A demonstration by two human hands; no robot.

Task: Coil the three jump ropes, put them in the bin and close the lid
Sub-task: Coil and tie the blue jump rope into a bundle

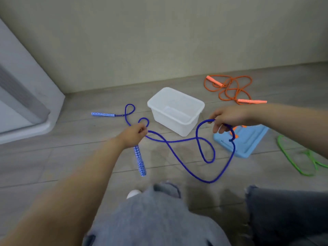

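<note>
Head view: blue jump rope (pixel 179 153) between both hands, unlabeled.

Bin (pixel 175 110) on the floor (pixel 71 157), near the wall (pixel 159 41). Lid (pixel 248 144) just right of bin. One rope (pixel 229 87) behind and right; another (pixel 298 157) far right; third rope (pixel 186 151) left and before the bin.

The white bin (pixel 175 110) stands open-topped near the wall edge of the floor (pixel 71 157); blue rope (pixel 177 141) loops cross the floor before it, the blue lid (pixel 248 144) lying just right.
</note>
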